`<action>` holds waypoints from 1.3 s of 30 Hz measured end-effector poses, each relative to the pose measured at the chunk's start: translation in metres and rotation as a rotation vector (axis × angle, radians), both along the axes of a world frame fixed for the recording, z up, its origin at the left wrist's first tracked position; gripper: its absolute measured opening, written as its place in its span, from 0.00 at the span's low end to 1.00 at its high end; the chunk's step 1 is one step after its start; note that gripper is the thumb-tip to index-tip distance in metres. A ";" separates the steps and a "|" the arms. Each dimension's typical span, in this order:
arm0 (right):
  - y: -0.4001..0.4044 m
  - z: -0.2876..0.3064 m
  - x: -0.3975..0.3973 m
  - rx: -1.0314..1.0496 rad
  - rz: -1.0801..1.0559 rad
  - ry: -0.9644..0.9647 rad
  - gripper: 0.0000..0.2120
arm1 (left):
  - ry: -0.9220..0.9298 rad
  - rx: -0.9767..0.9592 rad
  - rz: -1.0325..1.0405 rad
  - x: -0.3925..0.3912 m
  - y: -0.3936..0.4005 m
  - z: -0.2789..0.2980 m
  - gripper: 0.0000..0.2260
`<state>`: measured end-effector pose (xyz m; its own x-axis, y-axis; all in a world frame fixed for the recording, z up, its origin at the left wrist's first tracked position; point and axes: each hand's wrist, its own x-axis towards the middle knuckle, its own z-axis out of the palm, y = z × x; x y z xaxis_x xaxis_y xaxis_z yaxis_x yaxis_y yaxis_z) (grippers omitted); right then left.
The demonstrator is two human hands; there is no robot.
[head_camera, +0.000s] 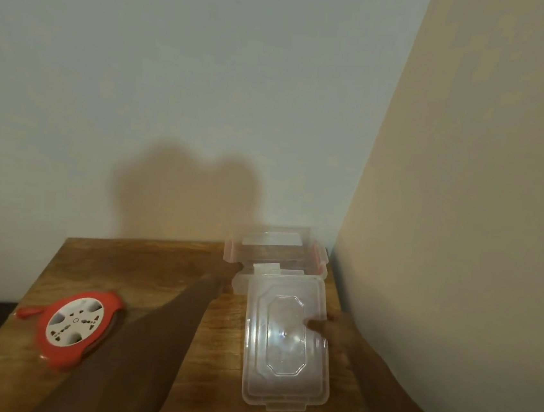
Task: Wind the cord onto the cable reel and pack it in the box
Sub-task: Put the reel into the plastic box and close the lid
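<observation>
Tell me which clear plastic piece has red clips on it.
The box at the far corner of the table, by the wall. The lid lying nearer, under the right hand, shows no red.

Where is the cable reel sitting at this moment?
In the head view, the red cable reel lies flat near the left edge of the wooden table, left of the left forearm and apart from the clear box at the far right corner.

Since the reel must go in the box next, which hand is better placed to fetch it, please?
Left, probably: the reel lies beside that arm, and the right hand holds the lid.
</observation>
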<state>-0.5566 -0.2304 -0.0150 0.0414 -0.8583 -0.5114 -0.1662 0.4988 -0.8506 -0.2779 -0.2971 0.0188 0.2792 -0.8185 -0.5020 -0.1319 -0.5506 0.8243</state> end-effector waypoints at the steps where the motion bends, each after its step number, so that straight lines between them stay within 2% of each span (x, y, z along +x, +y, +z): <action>1: 0.002 -0.001 0.001 0.001 0.007 -0.045 0.15 | -0.021 -0.006 0.002 0.000 0.000 -0.004 0.21; 5: 0.014 0.005 -0.002 0.069 0.016 -0.237 0.14 | -0.092 -0.011 0.006 0.009 0.005 -0.011 0.20; 10: 0.041 0.012 -0.007 0.098 0.054 -0.380 0.20 | -0.183 -0.025 0.043 0.053 0.038 -0.008 0.21; 19: 0.105 0.028 0.015 0.011 0.001 -0.328 0.23 | -0.250 -0.057 0.013 0.145 0.136 -0.003 0.18; 25: 0.152 0.057 0.069 -0.082 0.147 -0.085 0.28 | -0.203 -0.099 0.005 0.181 0.192 -0.017 0.19; 31: 0.177 0.093 0.128 -0.248 0.513 0.247 0.16 | -0.068 -0.160 -0.059 0.183 0.215 -0.018 0.21; 33: 0.177 0.096 0.145 -0.240 0.583 0.322 0.17 | -0.150 -0.215 -0.038 0.178 0.218 -0.009 0.19; 35: 0.173 0.096 0.160 -0.229 0.653 0.391 0.19 | -0.235 -0.302 0.115 0.169 0.228 0.001 0.11; 37: 0.167 0.091 0.176 -0.229 0.702 0.432 0.20 | -0.144 -0.395 0.179 0.160 0.246 0.001 0.06; 39: 0.162 0.084 0.193 -0.247 0.751 0.438 0.19 | 0.021 -0.405 0.043 0.152 0.267 -0.006 0.06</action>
